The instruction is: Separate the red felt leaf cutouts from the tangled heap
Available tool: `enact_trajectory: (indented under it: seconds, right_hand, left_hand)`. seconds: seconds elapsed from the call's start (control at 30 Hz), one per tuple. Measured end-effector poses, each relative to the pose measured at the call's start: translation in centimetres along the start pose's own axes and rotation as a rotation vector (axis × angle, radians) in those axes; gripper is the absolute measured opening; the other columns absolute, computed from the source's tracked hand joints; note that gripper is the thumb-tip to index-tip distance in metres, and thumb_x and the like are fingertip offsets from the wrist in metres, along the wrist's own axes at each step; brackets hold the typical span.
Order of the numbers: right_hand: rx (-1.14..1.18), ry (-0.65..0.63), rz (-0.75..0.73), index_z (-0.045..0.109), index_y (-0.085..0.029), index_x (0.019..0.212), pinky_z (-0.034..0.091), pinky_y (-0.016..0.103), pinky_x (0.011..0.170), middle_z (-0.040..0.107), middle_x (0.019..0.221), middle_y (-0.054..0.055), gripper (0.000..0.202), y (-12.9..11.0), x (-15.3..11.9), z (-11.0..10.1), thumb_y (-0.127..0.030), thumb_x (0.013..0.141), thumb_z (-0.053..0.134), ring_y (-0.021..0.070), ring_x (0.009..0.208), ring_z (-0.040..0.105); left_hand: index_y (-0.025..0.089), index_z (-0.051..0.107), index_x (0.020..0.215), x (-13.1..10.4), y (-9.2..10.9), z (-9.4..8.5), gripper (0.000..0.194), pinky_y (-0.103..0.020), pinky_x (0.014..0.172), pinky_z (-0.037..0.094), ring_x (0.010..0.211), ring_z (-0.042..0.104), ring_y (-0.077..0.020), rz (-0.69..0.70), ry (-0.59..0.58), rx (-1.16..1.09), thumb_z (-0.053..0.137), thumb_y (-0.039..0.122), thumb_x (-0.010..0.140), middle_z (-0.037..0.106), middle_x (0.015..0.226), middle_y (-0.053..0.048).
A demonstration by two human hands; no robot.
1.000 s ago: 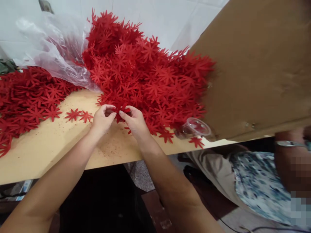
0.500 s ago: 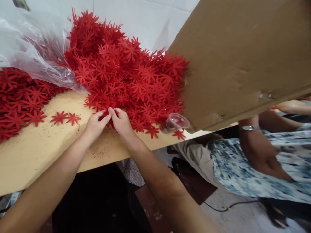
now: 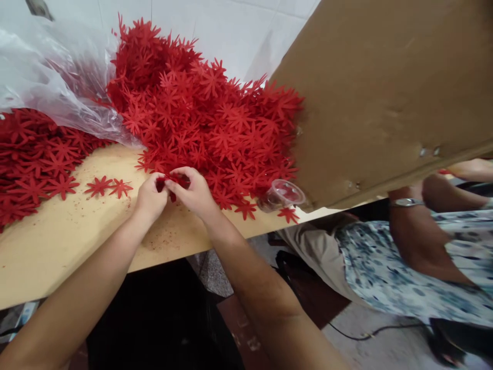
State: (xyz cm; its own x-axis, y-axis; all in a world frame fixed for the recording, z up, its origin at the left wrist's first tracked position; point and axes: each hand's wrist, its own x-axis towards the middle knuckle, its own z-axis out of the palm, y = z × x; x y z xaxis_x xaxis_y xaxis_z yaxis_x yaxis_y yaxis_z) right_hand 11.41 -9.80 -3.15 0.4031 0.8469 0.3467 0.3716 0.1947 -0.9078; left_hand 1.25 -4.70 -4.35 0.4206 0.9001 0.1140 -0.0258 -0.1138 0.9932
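Note:
A large heap of red flower-shaped pieces lies on the pale table against the wall. At the heap's front edge, my left hand and my right hand meet with their fingertips together. Both hands pinch a small red flower piece, partly hidden by the fingers. Two loose red flowers lie on the table left of my hands. To the right, a clear plastic cup leans beside the heap, with a single red flower near it.
A clear plastic bag lies at the upper left above a second red pile. A big brown cardboard box stands on the right. Beyond it, a person in a patterned garment sits, with a watch on one wrist.
The fingers of my right hand have arched wider and moved over the red piece, more of which now shows between the hands. The whole view has shifted slightly.

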Motion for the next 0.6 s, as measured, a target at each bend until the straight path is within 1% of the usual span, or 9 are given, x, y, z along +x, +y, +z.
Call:
enact_trajectory:
  seconds: [0.07,0.13,0.2,0.3,0.37,0.47,0.53,0.6]
  right_hand:
    - [0.087,-0.036,0.063,0.059,-0.019,0.077,0.044,0.028,0.061,0.058,0.071,0.001,0.022,0.36,0.33,-0.25,-0.039,0.068,0.062,0.0120,0.065,0.053]
    - [0.144,-0.041,0.091,0.058,-0.019,0.075,0.043,0.027,0.060,0.056,0.063,-0.002,0.020,0.76,0.61,-0.52,-0.039,0.071,0.059,0.0105,0.060,0.051]
    - [0.166,0.000,0.077,0.058,-0.019,0.073,0.043,0.026,0.063,0.056,0.064,-0.003,0.020,0.95,0.66,-0.72,-0.039,0.072,0.057,0.0094,0.061,0.051]
    - [0.212,0.027,0.083,0.056,-0.019,0.074,0.043,0.025,0.062,0.057,0.066,-0.003,0.022,0.70,0.27,-0.69,-0.042,0.073,0.056,0.0084,0.061,0.051]
    - [0.256,-0.016,0.095,0.055,-0.020,0.079,0.045,0.025,0.062,0.060,0.071,-0.002,0.025,0.33,-0.07,-0.48,-0.043,0.069,0.061,0.0090,0.063,0.054]
    - [0.292,-0.074,0.096,0.055,-0.021,0.081,0.048,0.026,0.067,0.064,0.077,-0.001,0.030,-0.03,-0.25,-0.25,-0.039,0.062,0.070,0.0105,0.069,0.058]
    - [0.317,-0.049,0.119,0.056,-0.020,0.076,0.049,0.027,0.068,0.063,0.073,-0.002,0.027,0.02,-0.10,-0.31,-0.037,0.061,0.071,0.0102,0.068,0.058]
    - [0.343,0.005,0.154,0.057,-0.019,0.073,0.049,0.026,0.067,0.061,0.070,-0.003,0.024,0.25,0.10,-0.52,-0.036,0.062,0.070,0.0090,0.065,0.057]
  left_hand:
    - [0.017,0.053,0.080,-0.18,-0.06,-0.04,0.013,-0.023,0.055,0.043,0.055,0.053,-0.0088,0.061,-0.028,0.106,0.058,0.021,0.069,0.058,0.065,0.003]
    - [0.017,0.055,0.085,-0.42,0.19,0.02,0.017,-0.022,0.057,0.044,0.061,0.056,-0.0095,0.062,-0.058,0.137,0.058,0.019,0.068,0.061,0.072,0.001]
    - [0.016,0.055,0.086,-0.61,0.59,0.12,0.018,-0.022,0.060,0.045,0.066,0.057,-0.0099,0.053,-0.070,0.127,0.058,0.017,0.068,0.063,0.078,-0.001]
    - [0.016,0.056,0.080,-0.61,0.87,0.14,0.009,-0.024,0.063,0.044,0.063,0.054,-0.0098,0.062,-0.074,0.114,0.056,0.020,0.072,0.061,0.072,0.000]
    - [0.017,0.055,0.077,-0.45,0.68,-0.01,0.006,-0.024,0.062,0.043,0.061,0.052,-0.0098,0.068,-0.084,0.109,0.053,0.021,0.074,0.058,0.066,0.001]
    - [0.018,0.054,0.075,-0.26,0.24,-0.30,0.006,-0.023,0.060,0.042,0.060,0.050,-0.0099,0.104,-0.076,0.162,0.053,0.023,0.075,0.057,0.065,0.001]
    - [0.018,0.053,0.072,-0.32,0.25,-0.40,0.009,-0.024,0.058,0.040,0.060,0.050,-0.0101,0.125,-0.052,0.226,0.054,0.027,0.075,0.057,0.066,0.001]
    - [0.018,0.052,0.071,-0.54,0.58,-0.37,0.012,-0.024,0.057,0.039,0.058,0.048,-0.0096,0.113,-0.041,0.253,0.056,0.028,0.074,0.056,0.065,0.002]
